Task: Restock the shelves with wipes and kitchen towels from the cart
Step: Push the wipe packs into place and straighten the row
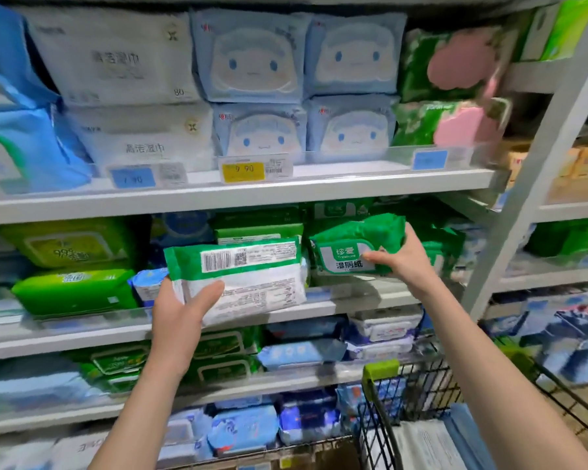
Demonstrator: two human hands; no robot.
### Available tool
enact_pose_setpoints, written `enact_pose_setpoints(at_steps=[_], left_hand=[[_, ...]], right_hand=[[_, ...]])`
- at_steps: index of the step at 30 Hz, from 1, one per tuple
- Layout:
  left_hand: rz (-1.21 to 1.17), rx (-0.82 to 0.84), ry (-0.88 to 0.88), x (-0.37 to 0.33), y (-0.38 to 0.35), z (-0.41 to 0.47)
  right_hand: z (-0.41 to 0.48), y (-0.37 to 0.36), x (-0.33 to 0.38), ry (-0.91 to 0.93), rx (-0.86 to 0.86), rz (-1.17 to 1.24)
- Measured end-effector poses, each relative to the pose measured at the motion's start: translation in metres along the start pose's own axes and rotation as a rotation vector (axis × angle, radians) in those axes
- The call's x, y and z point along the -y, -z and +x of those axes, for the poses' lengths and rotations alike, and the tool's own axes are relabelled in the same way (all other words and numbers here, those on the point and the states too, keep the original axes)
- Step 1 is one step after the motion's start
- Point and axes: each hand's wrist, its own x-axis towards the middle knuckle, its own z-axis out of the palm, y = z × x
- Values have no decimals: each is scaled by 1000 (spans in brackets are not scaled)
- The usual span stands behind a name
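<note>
My left hand (pixel 180 310) grips a green and white wipes pack (pixel 248 276) from below, its barcode side facing me, in front of the middle shelf (pixel 82 330). My right hand (pixel 404 259) holds a second green wipes pack (pixel 347 249) with a white flip lid, thumb on its front, at the same shelf just right of the first pack. More green packs lie behind both. The black wire cart (pixel 404 401) stands at the bottom right with pale packs inside.
The upper shelf (pixel 286 188) carries white, pale blue cartoon-face and green-pink packs behind price tags. Lower shelves hold blue and green wipes packs. A grey upright post (pixel 537 184) borders the bay on the right, with another shelf bay beyond it.
</note>
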Motion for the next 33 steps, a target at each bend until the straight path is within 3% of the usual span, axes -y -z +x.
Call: enact_pose_setpoints(at_steps=[6,11,15,18,21,23,26,28,32,33], left_hand=[[32,-30,-30,-2,-4,-2],[40,-28,-53,-2,-6,-1],[39,-28,-43,-1,-9,-1],[29,-31,-36,-1,-12,-1],[26,-40,-36,-1,-13,-1],[11,-40,-37,-1,-14,-3],[-7,-49,-14,-3,-21,-6],[-10,-43,-4,-5,-27,-9],[4,24,34,-13,-45,-14],[1,45,36,-14,-50,-15]], right_hand=[[28,-7,-21,-21,52,-115],[30,-9,-24,-93,30,-596],[24,-19,-34,369,-72,-1110],[35,-33,-35,460,184,-1273],[51,-31,-18,233,431,-1169],[54,-29,-16,151,485,-1112],[46,-32,-23,254,470,-1261],[32,-33,-26,310,432,-1203],[-15,-28,-14,139,340,-306],[-26,-28,-9,78,352,-182]])
